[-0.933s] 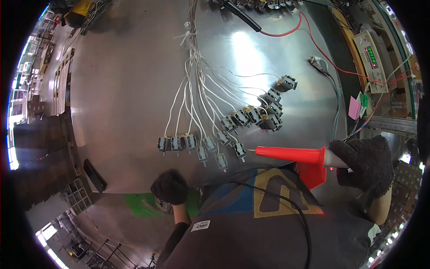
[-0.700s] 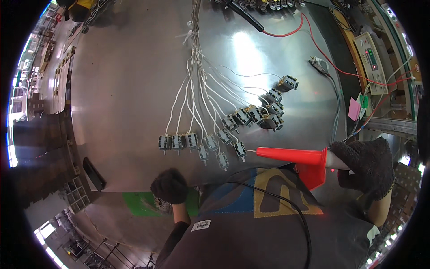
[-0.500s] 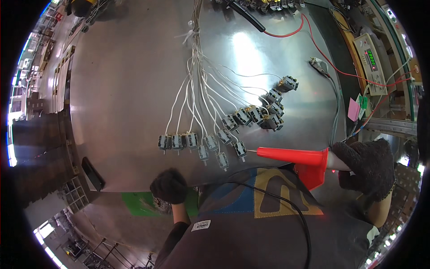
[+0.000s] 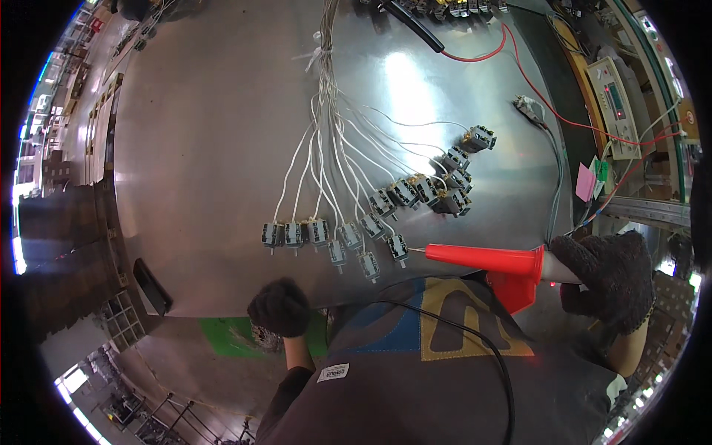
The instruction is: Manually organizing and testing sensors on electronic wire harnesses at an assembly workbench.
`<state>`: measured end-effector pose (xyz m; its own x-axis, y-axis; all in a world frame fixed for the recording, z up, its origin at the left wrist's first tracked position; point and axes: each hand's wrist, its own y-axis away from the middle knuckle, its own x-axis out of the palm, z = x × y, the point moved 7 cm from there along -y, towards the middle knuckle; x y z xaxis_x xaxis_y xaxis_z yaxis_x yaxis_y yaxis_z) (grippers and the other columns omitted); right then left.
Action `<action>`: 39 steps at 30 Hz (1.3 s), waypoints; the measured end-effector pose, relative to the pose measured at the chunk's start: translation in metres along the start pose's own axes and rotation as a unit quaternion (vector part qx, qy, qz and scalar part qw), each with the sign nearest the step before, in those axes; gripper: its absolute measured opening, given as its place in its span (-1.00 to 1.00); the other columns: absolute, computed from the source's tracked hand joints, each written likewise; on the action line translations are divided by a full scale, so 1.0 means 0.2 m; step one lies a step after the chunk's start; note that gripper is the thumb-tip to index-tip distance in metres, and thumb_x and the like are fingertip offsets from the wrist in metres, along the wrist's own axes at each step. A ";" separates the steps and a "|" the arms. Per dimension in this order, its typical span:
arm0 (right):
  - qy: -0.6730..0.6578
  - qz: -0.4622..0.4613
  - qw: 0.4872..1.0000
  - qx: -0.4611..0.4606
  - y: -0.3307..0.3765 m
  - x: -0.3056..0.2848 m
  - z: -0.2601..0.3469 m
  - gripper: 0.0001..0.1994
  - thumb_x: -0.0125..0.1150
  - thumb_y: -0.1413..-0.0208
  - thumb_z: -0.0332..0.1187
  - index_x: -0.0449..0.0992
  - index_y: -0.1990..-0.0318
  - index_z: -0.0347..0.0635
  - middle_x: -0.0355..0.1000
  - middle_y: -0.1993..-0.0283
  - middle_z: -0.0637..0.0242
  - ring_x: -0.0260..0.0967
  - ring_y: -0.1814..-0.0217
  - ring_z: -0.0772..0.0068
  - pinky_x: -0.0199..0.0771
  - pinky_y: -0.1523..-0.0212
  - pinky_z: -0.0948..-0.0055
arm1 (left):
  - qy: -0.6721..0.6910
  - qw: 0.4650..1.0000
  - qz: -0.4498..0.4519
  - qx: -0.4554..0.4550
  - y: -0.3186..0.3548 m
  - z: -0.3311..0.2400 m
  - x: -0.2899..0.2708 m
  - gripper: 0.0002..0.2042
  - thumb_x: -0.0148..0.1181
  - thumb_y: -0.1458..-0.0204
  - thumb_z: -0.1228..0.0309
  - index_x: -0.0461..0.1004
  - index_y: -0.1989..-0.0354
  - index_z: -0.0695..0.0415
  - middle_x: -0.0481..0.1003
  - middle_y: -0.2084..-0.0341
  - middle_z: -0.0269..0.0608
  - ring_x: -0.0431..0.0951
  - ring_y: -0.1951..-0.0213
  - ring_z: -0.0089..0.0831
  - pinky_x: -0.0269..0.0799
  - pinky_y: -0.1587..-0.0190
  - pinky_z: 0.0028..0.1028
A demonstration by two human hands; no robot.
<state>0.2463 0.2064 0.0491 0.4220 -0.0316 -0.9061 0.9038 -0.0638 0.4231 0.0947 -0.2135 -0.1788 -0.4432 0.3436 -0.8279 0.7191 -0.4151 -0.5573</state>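
Observation:
My right hand (image 4: pixel 608 278), in a dark knit glove, is closed round the pale handle of a red test probe (image 4: pixel 482 257). The probe's thin metal tip touches, or nearly touches, the right side of a small grey switch-like block (image 4: pixel 397 248). My left hand (image 4: pixel 280 308), gloved too, is closed in a fist at the table's near edge, with nothing seen protruding from it. Several like blocks lie about the middle of the table, three in a row (image 4: pixel 294 234) at the left. White wires (image 4: pixel 326 81) run from them into a bundle toward the far edge.
The metal table (image 4: pixel 200 148) reaches close to my apron. A black-handled probe (image 4: pixel 415 26) with a red lead lies at the far side. To the right stand a tester with a display (image 4: pixel 615 100) and a grey cable (image 4: pixel 556 170). A black flat object (image 4: pixel 153 287) sits at the left corner.
The tester's green digits have gone dim, with a reddish light on the display. A yellow and dark shape at the far left has mostly left view. My hands hold still.

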 end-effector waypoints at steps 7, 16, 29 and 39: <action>-0.019 -0.012 1.000 -0.002 -0.01 0.01 -0.01 -0.20 0.60 0.46 -0.14 0.59 -0.16 0.02 0.61 0.23 0.28 0.61 0.29 0.15 0.47 0.35 0.15 | 0.037 0.999 -0.011 0.009 0.04 0.02 0.04 -0.89 0.06 -0.25 0.34 0.55 0.22 -0.06 0.58 0.35 -0.34 0.55 0.29 -0.17 0.38 0.12 -0.13; -0.031 -0.027 0.999 0.000 0.00 0.00 -0.02 -0.21 0.60 0.48 -0.19 0.60 -0.15 0.01 0.61 0.24 0.27 0.60 0.32 0.15 0.47 0.38 0.18 | 0.030 0.999 0.011 0.008 0.02 0.02 0.02 -0.91 0.09 -0.22 0.35 0.54 0.23 -0.05 0.60 0.32 -0.34 0.55 0.26 -0.17 0.38 0.09 -0.15; -0.016 -0.042 0.999 -0.009 0.02 -0.02 0.01 -0.28 0.55 0.43 -0.17 0.61 -0.10 0.00 0.58 0.32 0.27 0.58 0.39 0.13 0.42 0.45 0.16 | 0.051 0.998 -0.017 0.016 0.03 0.02 0.00 -0.95 0.16 -0.19 0.40 0.53 0.22 -0.02 0.59 0.30 -0.30 0.56 0.27 -0.18 0.39 0.10 -0.15; -0.020 -0.046 0.999 -0.014 0.01 -0.01 0.01 -0.27 0.57 0.44 -0.20 0.62 -0.10 -0.01 0.57 0.35 0.28 0.57 0.40 0.14 0.42 0.45 0.18 | 0.067 0.997 -0.019 0.012 0.01 0.02 -0.01 -0.91 0.13 -0.19 0.41 0.57 0.23 -0.04 0.58 0.35 -0.32 0.55 0.31 -0.20 0.39 0.13 -0.16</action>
<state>0.2464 0.2036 0.0521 0.3351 -0.0665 -0.9398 0.9402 -0.0409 0.3381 0.0958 -0.2186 -0.1786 -0.3932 0.4690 -0.7908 0.6891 -0.4191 -0.5912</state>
